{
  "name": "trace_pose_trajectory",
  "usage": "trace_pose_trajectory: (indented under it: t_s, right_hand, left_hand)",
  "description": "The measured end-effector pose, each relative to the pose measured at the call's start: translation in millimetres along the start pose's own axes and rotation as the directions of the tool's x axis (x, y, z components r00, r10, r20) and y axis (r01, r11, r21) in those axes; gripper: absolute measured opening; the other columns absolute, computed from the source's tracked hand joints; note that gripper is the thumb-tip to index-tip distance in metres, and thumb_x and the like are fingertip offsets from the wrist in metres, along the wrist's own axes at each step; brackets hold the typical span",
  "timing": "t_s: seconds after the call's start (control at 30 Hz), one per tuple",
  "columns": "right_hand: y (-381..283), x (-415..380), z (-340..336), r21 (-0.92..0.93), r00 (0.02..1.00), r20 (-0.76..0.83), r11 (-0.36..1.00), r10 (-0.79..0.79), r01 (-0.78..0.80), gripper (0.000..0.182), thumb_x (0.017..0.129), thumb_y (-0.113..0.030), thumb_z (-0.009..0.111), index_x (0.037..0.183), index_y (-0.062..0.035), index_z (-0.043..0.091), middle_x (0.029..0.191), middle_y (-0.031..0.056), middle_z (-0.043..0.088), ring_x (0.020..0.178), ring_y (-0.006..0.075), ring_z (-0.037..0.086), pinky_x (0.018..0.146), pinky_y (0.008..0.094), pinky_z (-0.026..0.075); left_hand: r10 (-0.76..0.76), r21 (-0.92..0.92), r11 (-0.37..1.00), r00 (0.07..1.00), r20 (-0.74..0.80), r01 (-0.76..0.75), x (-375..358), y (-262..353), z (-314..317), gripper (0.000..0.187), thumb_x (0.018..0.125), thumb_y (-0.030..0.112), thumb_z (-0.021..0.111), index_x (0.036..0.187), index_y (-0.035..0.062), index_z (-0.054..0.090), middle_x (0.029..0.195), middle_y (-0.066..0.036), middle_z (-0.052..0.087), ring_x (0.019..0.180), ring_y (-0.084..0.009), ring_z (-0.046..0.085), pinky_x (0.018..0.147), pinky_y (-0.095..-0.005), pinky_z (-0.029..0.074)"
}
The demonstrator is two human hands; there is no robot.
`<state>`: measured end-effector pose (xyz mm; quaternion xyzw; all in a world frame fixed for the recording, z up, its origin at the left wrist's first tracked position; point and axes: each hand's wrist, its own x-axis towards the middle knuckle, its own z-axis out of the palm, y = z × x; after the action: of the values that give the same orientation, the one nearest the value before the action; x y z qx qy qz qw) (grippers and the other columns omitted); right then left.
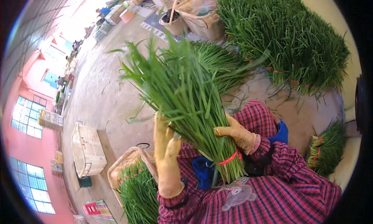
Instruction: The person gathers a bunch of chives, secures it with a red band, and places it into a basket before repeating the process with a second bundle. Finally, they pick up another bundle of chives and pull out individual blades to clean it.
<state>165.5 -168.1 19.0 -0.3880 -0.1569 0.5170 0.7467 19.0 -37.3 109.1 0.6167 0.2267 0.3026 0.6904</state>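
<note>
A large bunch of long green leafy stalks (194, 103) leans up and left in front of my body, with a red band (230, 158) round its pale lower stems. My right hand (237, 134), in a yellowish glove, grips the bunch from the right side, above the band. On the left side, my left hand (167, 156) wears a matching glove; its fingers point up and are spread apart, close to the leaves. The stem ends rest near my plaid smock (272, 196).
Banded bunches form a big pile (287, 37) at upper right, with loose stalks (221, 62) beside it. A crate (115, 171) of bunches stands at lower left, a white crate (87, 148) beyond. Another bunch (328, 148) lies right; a bucket (175, 25) stands at the top.
</note>
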Motion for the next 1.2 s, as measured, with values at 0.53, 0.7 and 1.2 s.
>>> trace_pose_trajectory:
  t_s: [0.53,0.7,1.2]
  right_hand:
    - [9,2,5,-0.168,0.968,0.249,0.985,0.002,0.041,0.076,0.094,-0.025,0.067,0.153,-0.0019,0.026,0.141,0.0102,0.050,0.126,0.0182,0.048,0.107,0.0341,0.040]
    - [-8,-1,42,-0.261,0.962,0.131,0.928,-0.240,0.266,0.090,0.088,-0.020,0.075,0.155,-0.0010,0.018,0.144,0.0144,0.046,0.131,0.0207,0.044,0.110,0.0335,0.036]
    - [2,11,2,0.003,0.964,-0.261,0.998,0.055,-0.056,0.044,0.087,-0.015,0.073,0.126,-0.0030,0.057,0.106,0.0080,0.069,0.089,0.0175,0.067,0.081,0.0325,0.055]
  left_hand:
    - [-0.316,-0.347,0.887,0.948,0.025,0.305,-11,-100,-48,0.042,0.098,0.028,0.059,0.132,0.0038,0.054,0.124,-0.011,0.062,0.112,-0.0236,0.061,0.097,-0.0382,0.050]
    - [-0.214,-0.365,0.915,0.973,-0.083,0.171,-7,-79,-5,0.039,0.090,0.019,0.073,0.123,0.0037,0.059,0.114,-0.004,0.066,0.100,-0.0175,0.065,0.087,-0.0313,0.054]
    - [-0.213,-0.377,0.920,0.943,-0.257,0.105,-19,-71,-6,0.037,0.090,0.008,0.064,0.126,-0.0011,0.057,0.114,-0.009,0.066,0.097,-0.0195,0.066,0.084,-0.0333,0.055]
